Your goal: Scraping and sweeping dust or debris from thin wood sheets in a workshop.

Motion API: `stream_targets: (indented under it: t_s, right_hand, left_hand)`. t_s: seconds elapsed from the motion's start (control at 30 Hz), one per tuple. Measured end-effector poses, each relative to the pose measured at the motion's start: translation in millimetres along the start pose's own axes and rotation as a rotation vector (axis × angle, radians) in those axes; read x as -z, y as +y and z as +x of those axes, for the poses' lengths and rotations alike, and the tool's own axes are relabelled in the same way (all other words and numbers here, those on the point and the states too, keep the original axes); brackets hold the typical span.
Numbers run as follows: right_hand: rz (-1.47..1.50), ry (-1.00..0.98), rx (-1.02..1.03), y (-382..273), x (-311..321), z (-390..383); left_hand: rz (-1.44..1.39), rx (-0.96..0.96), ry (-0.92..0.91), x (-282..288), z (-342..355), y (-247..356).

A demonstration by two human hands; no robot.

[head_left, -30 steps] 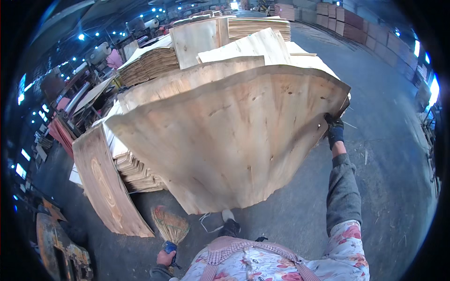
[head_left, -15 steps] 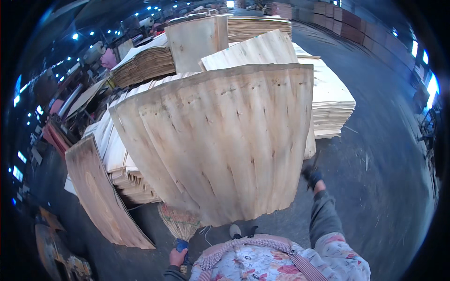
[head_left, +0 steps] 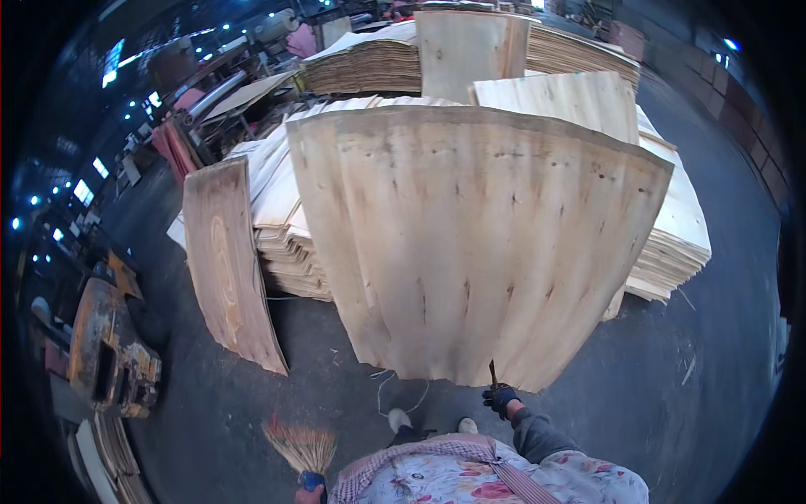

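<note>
My left hand [head_left: 307,494], at the bottom edge, is closed on the blue-wrapped handle of a straw hand broom [head_left: 300,445]. My right hand [head_left: 501,401], in a dark glove, grips a thin dark tool [head_left: 493,374], perhaps a blade, just at the lower edge of a large pale veneer sheet [head_left: 466,235]. That wavy sheet leans upright against stacked veneer [head_left: 672,244]. A narrower brown sheet [head_left: 222,260] leans at its left, with more piled sheets [head_left: 281,260] behind it. A loose cord [head_left: 382,399] lies by my shoes.
Further stacks [head_left: 361,67] rise behind. A worn yellow machine [head_left: 117,349] stands at the left, above some stacked boards [head_left: 109,458] at the lower left. Grey floor [head_left: 697,361] runs along the right, toward wrapped-looking brown stacks [head_left: 756,139] by the wall.
My right hand has left the sheet's right edge and moved down to its bottom edge. The large sheet stands flatter against the pile. The view has shifted; the broom sits lower.
</note>
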State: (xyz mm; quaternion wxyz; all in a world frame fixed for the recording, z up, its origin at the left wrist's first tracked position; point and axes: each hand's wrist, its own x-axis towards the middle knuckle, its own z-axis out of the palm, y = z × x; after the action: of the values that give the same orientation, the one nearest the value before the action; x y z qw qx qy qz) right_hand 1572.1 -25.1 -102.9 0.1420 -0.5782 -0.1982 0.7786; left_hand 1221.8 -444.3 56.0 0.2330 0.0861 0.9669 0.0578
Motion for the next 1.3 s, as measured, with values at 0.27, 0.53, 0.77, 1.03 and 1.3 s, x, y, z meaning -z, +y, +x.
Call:
stream_targets:
  t_s: [0.27,0.53,0.77,1.03,1.3]
  right_hand:
    - [-0.071,-0.033,0.257,-35.1,-113.6,-3.6]
    - [0.274,-0.229,0.615,-146.4,-199.7,-46.0]
    - [0.166,-0.211,0.890,-295.0,-237.8,-93.4]
    - [-0.040,-0.131,0.945,-415.7,-211.0,-111.4]
    - [-0.708,0.207,0.899,-519.6,-183.8,-184.3]
  left_hand:
    - [-0.138,-0.028,-0.018,-16.4,47.0,-58.1]
    - [-0.492,-0.248,0.038,15.5,152.0,-38.8]
    - [-1.026,-0.718,-0.019,143.2,189.9,231.9]
    - [-1.286,-1.077,-0.351,192.9,159.4,534.0]
    - [-1.315,-1.163,-0.521,173.3,176.7,657.5]
